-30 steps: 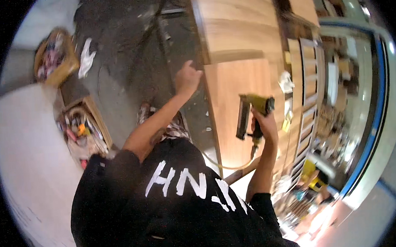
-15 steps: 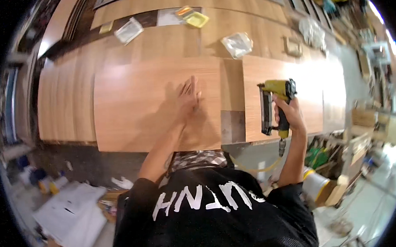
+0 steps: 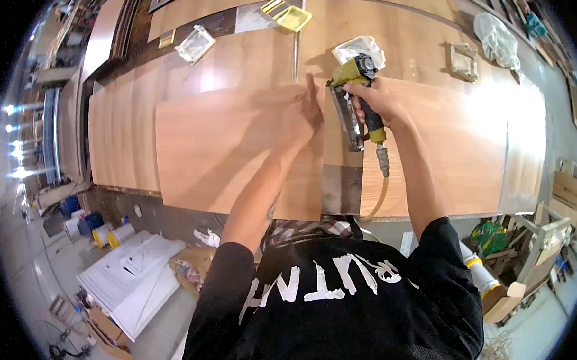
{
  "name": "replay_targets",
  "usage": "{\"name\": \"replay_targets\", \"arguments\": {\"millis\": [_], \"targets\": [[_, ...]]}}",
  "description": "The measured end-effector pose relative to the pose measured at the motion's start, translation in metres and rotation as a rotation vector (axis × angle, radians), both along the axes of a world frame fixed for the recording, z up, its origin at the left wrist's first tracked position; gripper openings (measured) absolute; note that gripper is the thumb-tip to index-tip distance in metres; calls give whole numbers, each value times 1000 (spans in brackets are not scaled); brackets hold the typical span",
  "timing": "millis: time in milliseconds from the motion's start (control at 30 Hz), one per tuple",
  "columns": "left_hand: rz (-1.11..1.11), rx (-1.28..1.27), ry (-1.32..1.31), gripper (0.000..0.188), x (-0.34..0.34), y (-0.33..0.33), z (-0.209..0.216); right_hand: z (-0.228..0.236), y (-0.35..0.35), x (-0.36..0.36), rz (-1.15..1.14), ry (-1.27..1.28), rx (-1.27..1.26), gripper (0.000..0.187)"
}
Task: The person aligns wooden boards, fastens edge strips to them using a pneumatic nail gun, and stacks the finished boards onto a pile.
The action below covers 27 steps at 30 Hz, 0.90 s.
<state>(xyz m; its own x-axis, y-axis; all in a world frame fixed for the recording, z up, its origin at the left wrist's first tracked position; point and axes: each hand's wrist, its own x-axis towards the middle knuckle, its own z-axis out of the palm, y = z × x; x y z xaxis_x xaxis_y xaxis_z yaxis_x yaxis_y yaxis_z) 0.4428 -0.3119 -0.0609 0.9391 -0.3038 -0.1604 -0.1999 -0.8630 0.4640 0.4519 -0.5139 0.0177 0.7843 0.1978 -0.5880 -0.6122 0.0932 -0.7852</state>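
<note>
My right hand [image 3: 383,105] is wrapped round the grip of a yellow and black air nail gun [image 3: 347,74]. The gun stands over the gap between two wood-grain panels, and an air hose [image 3: 382,192] trails from its handle toward me. My left hand [image 3: 307,111] rests at the right edge of the left wood panel [image 3: 229,137]. Its fingers look stretched out toward the far side, though they are partly blurred. To the right of the gap lies the other wood panel [image 3: 422,155]. The nose of the gun is hard to make out.
Beyond the panels lie a clear plastic tray [image 3: 358,50], a yellow open box [image 3: 293,19], another small tray [image 3: 195,45], a small block-like packet [image 3: 463,61] and a plastic bag [image 3: 496,40]. White sheets [image 3: 135,283] lie low at the left. Wood offcuts [image 3: 539,246] stand at the right.
My right hand has carried the nail gun left and farther away, to the gap between the panels. My left hand has slid right to the left panel's edge. The view has shifted.
</note>
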Motion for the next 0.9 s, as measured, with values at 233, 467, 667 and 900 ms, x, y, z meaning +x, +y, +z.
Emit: {"name": "replay_targets", "arguments": {"millis": [233,467,667,900], "targets": [[-20,39,-111,66,-12,2,52,-15,6,12,5,27,-52,19],[-65,111,40,62,-4,-2,59,-21,2,14,16,-5,-50,23],[-51,66,-121,69,-5,-1,30,-25,3,11,25,13,-85,22],[-33,-39,-202,68,-3,0,23,-27,4,14,41,-42,-128,25]]}}
